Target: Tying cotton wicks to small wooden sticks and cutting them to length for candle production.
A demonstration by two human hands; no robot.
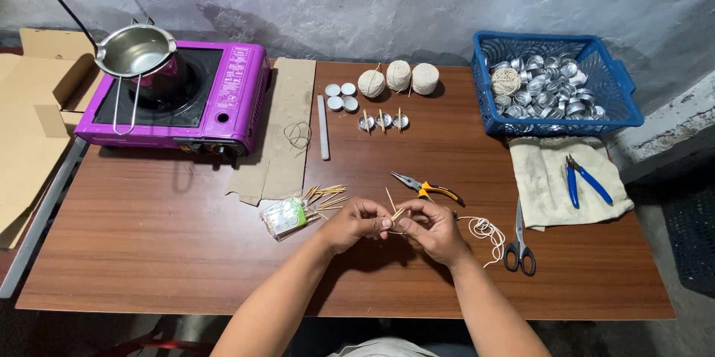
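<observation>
My left hand [358,223] and my right hand [430,229] meet over the middle of the brown table [164,253], both pinching thin wooden sticks [392,206] between the fingertips. A white string [484,234] trails from under my right hand toward the right. Loose wooden sticks [325,196] and a small clear packet [285,218] lie just left of my left hand. Yellow-handled pliers [428,188] lie right behind my hands.
Scissors [519,247] lie right of the string. A cloth [560,178] holds blue pliers [586,180]. A blue basket [618,96] holds several metal cups. Three twine balls [398,77], small cups [340,96], cardboard [283,133] and a purple stove [238,92] with a steel pot [135,51] stand behind.
</observation>
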